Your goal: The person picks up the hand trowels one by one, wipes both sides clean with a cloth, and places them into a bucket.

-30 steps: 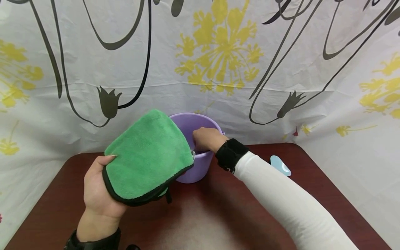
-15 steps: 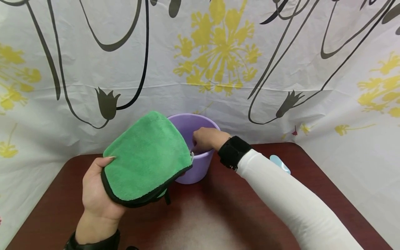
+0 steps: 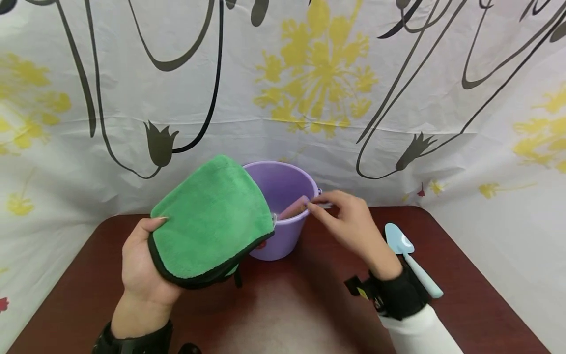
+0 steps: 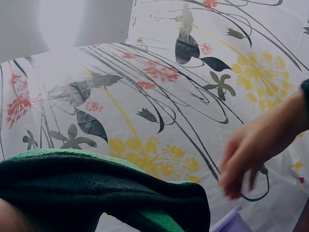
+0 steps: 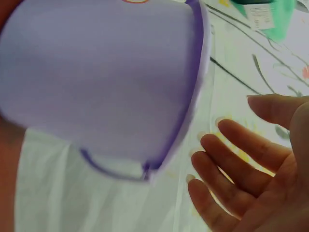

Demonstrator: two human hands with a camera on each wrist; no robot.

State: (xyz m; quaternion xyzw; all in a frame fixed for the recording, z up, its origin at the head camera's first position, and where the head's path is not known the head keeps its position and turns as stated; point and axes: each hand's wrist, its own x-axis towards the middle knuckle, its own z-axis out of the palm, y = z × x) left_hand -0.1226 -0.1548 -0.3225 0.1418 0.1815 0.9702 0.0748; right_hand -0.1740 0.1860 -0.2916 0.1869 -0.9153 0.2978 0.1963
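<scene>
My left hand [image 3: 143,270] holds a folded green towel [image 3: 212,221] with a dark edging, its thumb on top and the other fingers hidden beneath. The towel's dark underside shows in the left wrist view. Just right of it stands a purple bucket [image 3: 283,236], partly covered by the towel in the head view. Inside, a pink rod-like piece [image 3: 294,208] with a purplish end leans against the near rim. Beside the bucket's right rim is my right hand [image 3: 353,226]. The right wrist view shows its fingers [image 5: 241,169] loosely bent, holding nothing.
A small light-blue trowel [image 3: 417,270] lies on the dark red-brown table [image 3: 468,275], right of the bucket and partly behind the right wrist. A patterned white curtain [image 3: 239,123] hangs close behind the table. The bucket's handle [image 5: 111,171] hangs down its side.
My right hand has come out of the bucket and moved right, past the rim. The pink piece inside and the trowel's handle now show. The left hand keeps the towel in about the same place.
</scene>
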